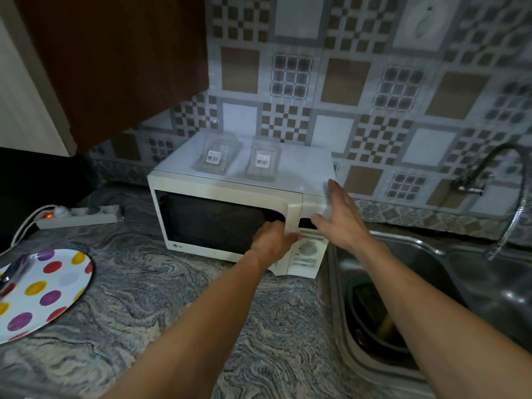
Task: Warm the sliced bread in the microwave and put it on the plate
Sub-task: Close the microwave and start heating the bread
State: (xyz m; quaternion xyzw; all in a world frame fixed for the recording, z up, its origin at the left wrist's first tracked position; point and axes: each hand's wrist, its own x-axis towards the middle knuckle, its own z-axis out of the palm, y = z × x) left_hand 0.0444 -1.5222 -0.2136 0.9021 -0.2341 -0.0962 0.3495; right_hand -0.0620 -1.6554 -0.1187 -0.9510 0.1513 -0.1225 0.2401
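Note:
A white microwave [201, 185] stands on the marbled counter against the tiled wall, its door closed and the dark window showing nothing inside. My left hand [273, 240] curls around the door's right edge at the handle. My right hand [342, 220] rests flat with fingers spread against the microwave's upper right corner, beside the control panel [308, 254]. A white plate with coloured dots [49, 289] lies at the counter's left edge, with metal tongs [14, 272] resting on it. No bread is visible.
Two clear plastic containers [216, 155] [263, 162] sit on top of the microwave. A power strip [80, 216] lies behind the plate. A steel sink [431, 283] holding a dark pot [371, 315] is right of the microwave, under a tap [489, 168]. A brown cabinet [115, 67] hangs upper left.

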